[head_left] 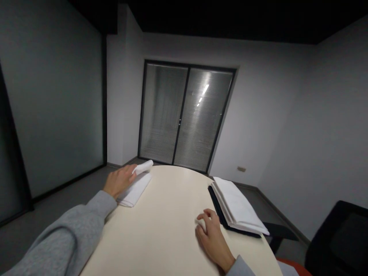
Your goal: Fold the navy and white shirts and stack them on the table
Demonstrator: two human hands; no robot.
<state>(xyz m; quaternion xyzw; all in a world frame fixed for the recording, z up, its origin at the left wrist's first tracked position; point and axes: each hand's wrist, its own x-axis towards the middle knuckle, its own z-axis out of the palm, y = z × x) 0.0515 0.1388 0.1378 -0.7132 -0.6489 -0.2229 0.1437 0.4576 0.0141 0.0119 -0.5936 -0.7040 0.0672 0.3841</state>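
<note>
At the left edge of the cream table, my left hand (120,179) is closed on a folded white cloth (143,167), whose far end sticks out past the fingers. Beneath it lies another folded white cloth (135,191), flat on the tabletop. My right hand (211,239) rests low over the table at the right, its fingers curled but apart, with nothing seen between them. Just beyond it, at the right edge, is a stack of folded white cloths (237,203) on top of a dark folded cloth (244,232).
The rounded table (169,230) spans the middle. A black chair (339,237) stands at the lower right, beside something red (296,266). Farther off are a glass double door (186,115) with blinds, a frosted panel (57,99) and pale walls.
</note>
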